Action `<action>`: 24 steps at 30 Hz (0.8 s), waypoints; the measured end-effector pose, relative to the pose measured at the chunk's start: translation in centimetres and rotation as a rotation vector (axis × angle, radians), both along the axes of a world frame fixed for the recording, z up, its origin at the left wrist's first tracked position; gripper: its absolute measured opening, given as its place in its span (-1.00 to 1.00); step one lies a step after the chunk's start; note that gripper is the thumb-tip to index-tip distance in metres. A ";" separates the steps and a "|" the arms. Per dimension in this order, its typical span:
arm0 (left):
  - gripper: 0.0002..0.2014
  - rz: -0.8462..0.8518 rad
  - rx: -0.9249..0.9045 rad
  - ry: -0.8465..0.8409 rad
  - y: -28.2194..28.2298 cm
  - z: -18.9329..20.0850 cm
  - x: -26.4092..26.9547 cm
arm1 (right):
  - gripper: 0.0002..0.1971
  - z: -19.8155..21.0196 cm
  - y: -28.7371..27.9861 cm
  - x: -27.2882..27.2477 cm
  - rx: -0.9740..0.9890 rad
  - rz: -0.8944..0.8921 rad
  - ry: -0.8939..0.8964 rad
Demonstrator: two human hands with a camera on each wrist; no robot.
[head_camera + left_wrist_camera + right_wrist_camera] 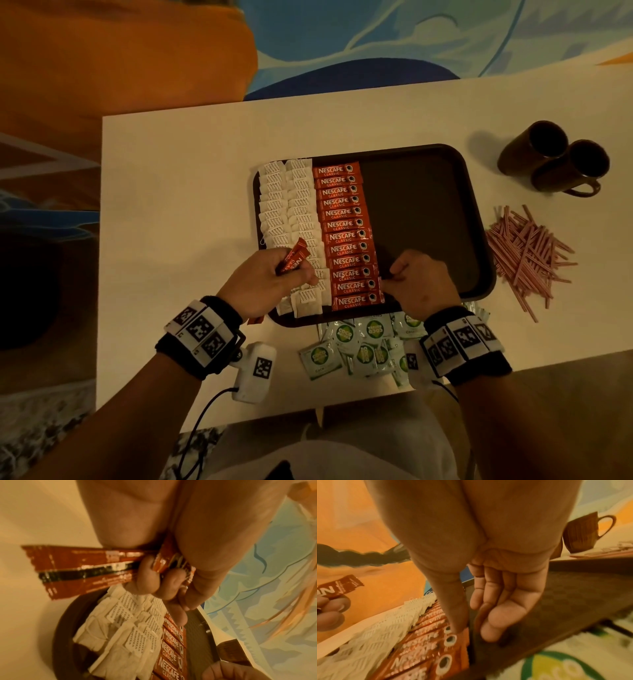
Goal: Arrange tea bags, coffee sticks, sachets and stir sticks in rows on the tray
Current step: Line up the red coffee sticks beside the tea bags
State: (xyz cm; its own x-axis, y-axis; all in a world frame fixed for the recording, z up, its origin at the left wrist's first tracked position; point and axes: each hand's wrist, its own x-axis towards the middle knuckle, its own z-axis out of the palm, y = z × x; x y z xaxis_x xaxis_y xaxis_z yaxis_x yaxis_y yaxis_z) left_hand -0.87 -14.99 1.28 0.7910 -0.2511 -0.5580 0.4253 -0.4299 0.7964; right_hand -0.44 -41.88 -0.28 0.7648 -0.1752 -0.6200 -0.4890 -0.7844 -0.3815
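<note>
A dark brown tray (418, 212) lies on the white table. Two columns of white tea bags (287, 205) fill its left side, and a column of red Nescafe coffee sticks (342, 236) runs beside them. My left hand (298, 274) hovers over the near tea bags (120, 628) and grips a small bundle of coffee sticks (82, 566). My right hand (400, 274) rests on the tray with relaxed fingers. Its thumb tip touches the right end of a near coffee stick (453, 639). The right half of the tray (556, 601) is bare.
Green-and-white sachets (363, 349) lie heaped on the table just in front of the tray, partly under my right wrist. A loose pile of pink stir sticks (527, 253) sits to the tray's right. Two brown mugs (551, 161) stand at the far right.
</note>
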 end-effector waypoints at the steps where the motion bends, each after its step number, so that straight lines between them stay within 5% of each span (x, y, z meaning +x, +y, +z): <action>1: -0.85 -0.011 -0.011 0.012 -0.2 0.1 0.0 | -0.75 0.6 0.2 0.1 0.028 0.009 -0.048; 7: -0.80 -0.153 -0.095 0.053 -1.9 1.3 0.5 | -0.63 3.9 3.7 0.9 0.440 0.165 -0.231; 11: -0.82 -0.224 -0.119 0.032 -2.7 2.0 0.9 | -0.60 3.9 5.4 1.6 0.474 0.242 -0.247; 17: -0.76 -0.186 -0.155 0.048 -2.2 2.0 0.7 | -0.62 3.4 4.9 1.7 0.558 0.137 -0.198; 21: -0.91 -0.131 -0.137 0.021 -2.0 1.8 0.6 | -0.69 3.2 3.9 1.6 0.579 0.062 -0.198; 24: -0.80 -0.067 -0.100 -0.028 -1.3 1.3 0.7 | -0.66 3.6 3.2 1.8 0.715 -0.090 -0.209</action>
